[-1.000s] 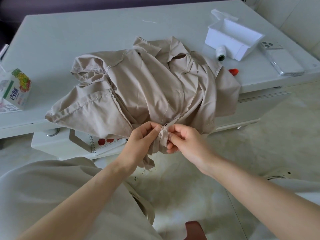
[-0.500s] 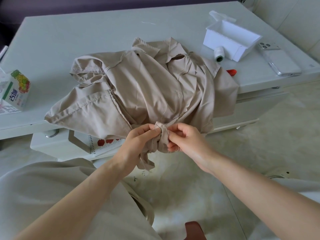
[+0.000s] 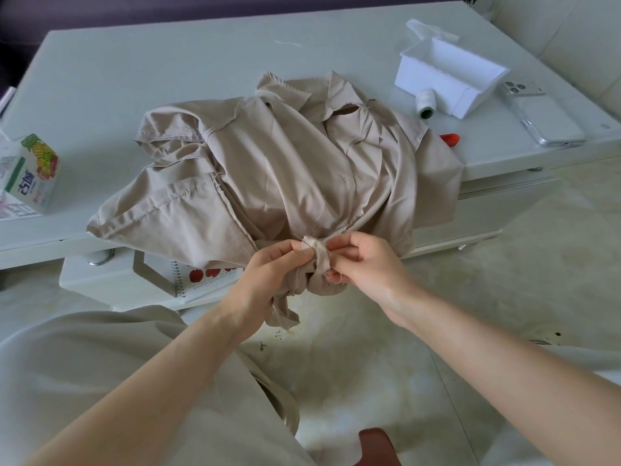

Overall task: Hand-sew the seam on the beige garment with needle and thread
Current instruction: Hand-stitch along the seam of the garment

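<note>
The beige garment (image 3: 285, 169) lies bunched on the white table (image 3: 151, 72), and its near edge hangs over the front. My left hand (image 3: 274, 269) pinches a small upright fold of that edge (image 3: 317, 255) between thumb and fingers. A thin needle-like sliver (image 3: 300, 240) pokes out by the left fingertips. My right hand (image 3: 364, 264) has curled fingers and pinches the same fold from the right side. A short thread end shows under the right fingers. Loose threads trail over the cloth above the fold.
A white box (image 3: 470, 95), a thread spool (image 3: 426, 107), a phone (image 3: 551, 124) and a small red object (image 3: 450, 138) sit at the table's right end. A juice carton (image 3: 32, 171) stands at the left. A spiral notebook (image 3: 201, 284) lies on the lower shelf.
Both hands have stayed at the garment's near edge. The pinched fold now stands a little higher between the fingertips, and the sliver shows at its left side.
</note>
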Available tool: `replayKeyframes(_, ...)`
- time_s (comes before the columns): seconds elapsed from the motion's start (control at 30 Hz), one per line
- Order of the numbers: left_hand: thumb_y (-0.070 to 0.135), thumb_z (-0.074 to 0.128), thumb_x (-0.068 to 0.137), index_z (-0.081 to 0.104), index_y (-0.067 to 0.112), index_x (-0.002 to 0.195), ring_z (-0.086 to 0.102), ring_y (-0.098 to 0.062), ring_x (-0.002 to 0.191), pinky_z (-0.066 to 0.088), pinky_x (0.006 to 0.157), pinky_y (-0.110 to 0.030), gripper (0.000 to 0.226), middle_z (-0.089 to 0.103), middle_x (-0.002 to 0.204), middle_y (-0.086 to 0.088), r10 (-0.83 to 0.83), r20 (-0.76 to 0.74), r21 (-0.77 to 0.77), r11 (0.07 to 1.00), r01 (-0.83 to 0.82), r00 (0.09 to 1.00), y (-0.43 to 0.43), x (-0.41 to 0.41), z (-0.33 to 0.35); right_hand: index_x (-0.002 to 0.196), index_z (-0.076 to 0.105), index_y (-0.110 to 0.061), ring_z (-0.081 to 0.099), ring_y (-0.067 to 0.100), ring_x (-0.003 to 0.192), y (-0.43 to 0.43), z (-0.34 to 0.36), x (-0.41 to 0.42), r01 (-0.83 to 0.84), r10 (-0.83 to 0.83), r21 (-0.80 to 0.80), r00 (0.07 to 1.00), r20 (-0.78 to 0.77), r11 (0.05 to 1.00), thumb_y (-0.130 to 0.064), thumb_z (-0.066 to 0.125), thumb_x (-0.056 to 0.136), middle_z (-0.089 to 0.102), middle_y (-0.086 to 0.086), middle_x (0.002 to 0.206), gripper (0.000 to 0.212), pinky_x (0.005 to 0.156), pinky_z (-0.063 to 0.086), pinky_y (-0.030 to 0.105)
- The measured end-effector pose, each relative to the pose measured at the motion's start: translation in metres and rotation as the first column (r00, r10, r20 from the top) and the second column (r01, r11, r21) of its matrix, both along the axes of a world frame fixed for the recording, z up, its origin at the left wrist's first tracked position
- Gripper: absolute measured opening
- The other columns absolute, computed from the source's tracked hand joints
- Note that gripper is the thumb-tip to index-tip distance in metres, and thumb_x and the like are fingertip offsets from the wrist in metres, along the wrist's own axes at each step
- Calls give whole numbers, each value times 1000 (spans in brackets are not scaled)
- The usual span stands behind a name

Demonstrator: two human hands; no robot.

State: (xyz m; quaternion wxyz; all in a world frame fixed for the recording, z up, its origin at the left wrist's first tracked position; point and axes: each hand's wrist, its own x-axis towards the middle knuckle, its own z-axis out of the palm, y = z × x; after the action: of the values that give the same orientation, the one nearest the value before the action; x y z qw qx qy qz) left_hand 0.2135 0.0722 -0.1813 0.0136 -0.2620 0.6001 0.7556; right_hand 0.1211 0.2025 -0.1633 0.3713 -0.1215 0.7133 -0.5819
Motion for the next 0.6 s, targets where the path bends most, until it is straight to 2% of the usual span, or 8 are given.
replayKeyframes(0.13, 28, 62, 82, 59, -4, 96, 37, -27, 73, 32, 63, -34, 35, 51, 84, -17, 32, -2, 10, 999, -32, 999, 2, 0, 0, 92, 63, -12, 60, 4, 56, -3, 3, 2, -51, 52, 19, 997, -57, 998, -1, 55, 92, 68, -1, 71, 14, 60, 51, 14)
replayKeyframes(0.33, 23, 56, 92, 62, 8, 92, 40, -24, 72, 41, 55, -28, 16, 52, 79, -11, 109, -17, 15, 994, -109, 994, -1, 0, 0, 91, 64, -16, 46, -3, 45, 5, 5, -4, -124, 135, 86, 981, -137, 989, -10, 59, 92, 54, -15, 48, 8, 54, 41, 11)
replayKeyframes(0.47, 18, 50, 95, 60, 2, 92, 45, -21, 68, 43, 55, -26, 19, 54, 73, -10, 191, -23, 21, 982, -190, 981, -2, -1, 2, 90, 66, -16, 45, -2, 47, 14, 6, -12, -107, 116, 79, 987, -114, 991, -15, 58, 93, 61, -12, 65, 9, 57, 38, 13)
replayKeyframes(0.6, 18, 49, 95, 60, -1, 103, 48, -23, 74, 46, 54, -25, 23, 56, 83, -13, 191, -20, 29, 981, -190, 981, 0, -2, 1, 91, 67, -15, 39, 6, 56, 24, 8, -23, -94, 94, 35, 996, -2, 995, -16, 54, 95, 55, -13, 63, 14, 65, 35, 22)
